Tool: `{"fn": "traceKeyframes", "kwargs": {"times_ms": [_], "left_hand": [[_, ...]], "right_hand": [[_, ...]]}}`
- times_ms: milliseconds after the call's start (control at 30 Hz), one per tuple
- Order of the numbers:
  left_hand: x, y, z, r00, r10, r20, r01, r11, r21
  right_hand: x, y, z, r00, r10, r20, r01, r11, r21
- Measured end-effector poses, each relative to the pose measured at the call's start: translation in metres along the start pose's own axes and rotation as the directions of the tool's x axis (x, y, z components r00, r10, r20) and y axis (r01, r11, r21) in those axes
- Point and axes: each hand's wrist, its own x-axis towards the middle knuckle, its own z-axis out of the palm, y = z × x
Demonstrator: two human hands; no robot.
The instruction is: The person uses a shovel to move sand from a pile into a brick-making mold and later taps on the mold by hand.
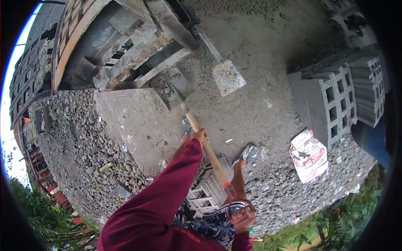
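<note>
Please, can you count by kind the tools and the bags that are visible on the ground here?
Shovel with wooden handle, held by left hand and right hand: 1
Second shovel lying apart: 1
Printed bag: 1
Total: 3

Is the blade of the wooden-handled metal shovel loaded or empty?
Loaded: the wooden-handled metal shovel carries a heap of grey gravel on its blade.

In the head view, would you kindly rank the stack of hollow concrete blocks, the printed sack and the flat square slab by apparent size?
1. Stack of hollow concrete blocks, clearly largest.
2. Printed sack.
3. Flat square slab.
The last two look close in size; fisheye bending makes their order unsure.
</note>
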Motion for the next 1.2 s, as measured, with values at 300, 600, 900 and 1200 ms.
{"fn": "traceKeyframes", "kwargs": {"times_ms": [300,600,900,1200], "left_hand": [[-0.16,-0.15,0.03,0.999,-0.037,0.03,0.041,0.99,-0.139],[-0.327,-0.212,0.082,0.96,-0.138,0.243,0.165,0.982,-0.096],[-0.364,-0.186,0.124,0.951,0.001,0.309,0.014,0.999,-0.047],[-0.418,-0.163,0.167,0.935,0.173,0.311,-0.157,0.985,-0.077]], "right_hand": [[-0.176,-0.157,-0.071,0.996,-0.091,-0.011,0.087,0.977,-0.193],[-0.246,-0.261,-0.204,0.971,-0.227,-0.069,0.215,0.965,-0.151],[-0.257,-0.265,-0.219,0.938,-0.336,0.083,0.34,0.939,-0.044],[-0.269,-0.246,-0.208,0.895,-0.423,0.142,0.408,0.904,0.126]]}}
